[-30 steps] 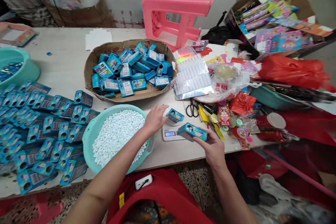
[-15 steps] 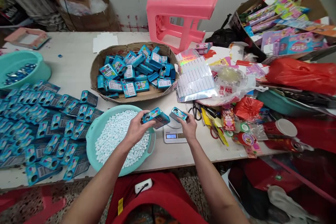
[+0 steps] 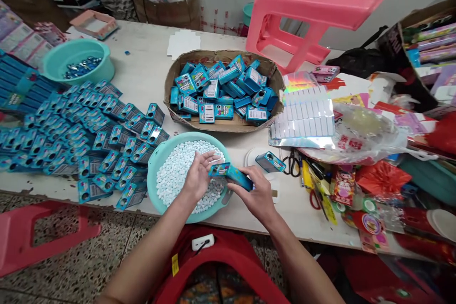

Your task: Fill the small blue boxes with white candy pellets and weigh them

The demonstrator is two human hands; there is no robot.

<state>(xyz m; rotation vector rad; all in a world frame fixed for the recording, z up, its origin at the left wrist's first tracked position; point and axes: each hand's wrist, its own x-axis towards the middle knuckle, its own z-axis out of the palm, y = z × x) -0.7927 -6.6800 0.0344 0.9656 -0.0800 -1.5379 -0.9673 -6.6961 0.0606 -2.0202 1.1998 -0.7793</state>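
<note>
My right hand [image 3: 257,192] grips a blue candy box [image 3: 239,178] from its right side, over the right rim of the turquoise basin [image 3: 152,171]. Palm up and fingers spread, my left hand [image 3: 198,178] is above the small white candies [image 3: 178,154] in that basin, close to the box's left end; whether it touches the box I cannot tell. A second blue box [image 3: 270,162] rests at the scale, just beyond my right hand. The scale [image 3: 251,156] is mostly hidden by that hand and the boxes.
Many blue boxes [image 3: 116,135] stand in rows at the left, near a turquoise bowl [image 3: 107,69] of wrapped pieces. A cardboard tray [image 3: 228,128] of blue boxes lies behind the basin. Scissors [image 3: 292,164], a clear bag [image 3: 363,135] and a pink stool [image 3: 306,2] are at the right.
The held box has passed from my left hand to my right, and my left hand has opened. My right hand has let go of the box at the scale. The view has shifted left.
</note>
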